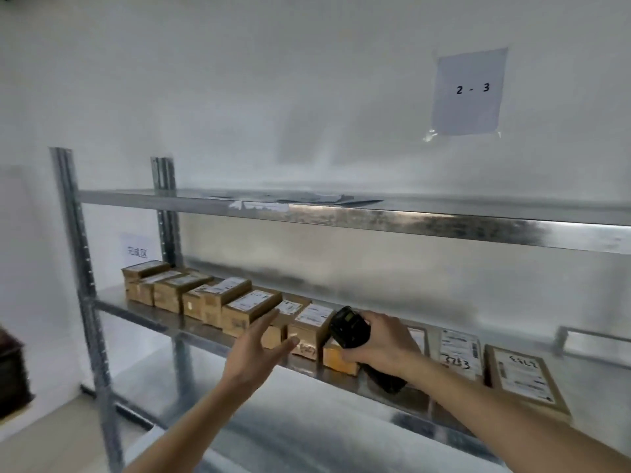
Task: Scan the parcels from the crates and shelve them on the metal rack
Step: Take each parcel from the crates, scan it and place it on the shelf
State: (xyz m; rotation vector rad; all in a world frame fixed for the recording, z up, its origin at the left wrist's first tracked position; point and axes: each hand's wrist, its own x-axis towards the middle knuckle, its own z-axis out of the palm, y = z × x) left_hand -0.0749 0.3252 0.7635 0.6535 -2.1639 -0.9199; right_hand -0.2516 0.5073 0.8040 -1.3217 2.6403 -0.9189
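Note:
A metal rack (375, 218) fills the view. Its middle shelf carries a row of several brown cardboard parcels (239, 307) with white labels, running from the left post to the right. My left hand (257, 346) is stretched out with straight fingers in front of the row, next to a small parcel (309, 322), holding nothing. My right hand (382, 339) grips a black handheld scanner (348, 327) just over the parcels. Flat parcels (526, 377) with handwritten numbers lie to the right of it.
Flat grey mailers (327, 198) lie on the top shelf. A paper sign reading "2 - 3" (469, 92) is taped to the wall above. A small label (136, 250) hangs behind the left posts. A dark object (12, 373) stands at the far left.

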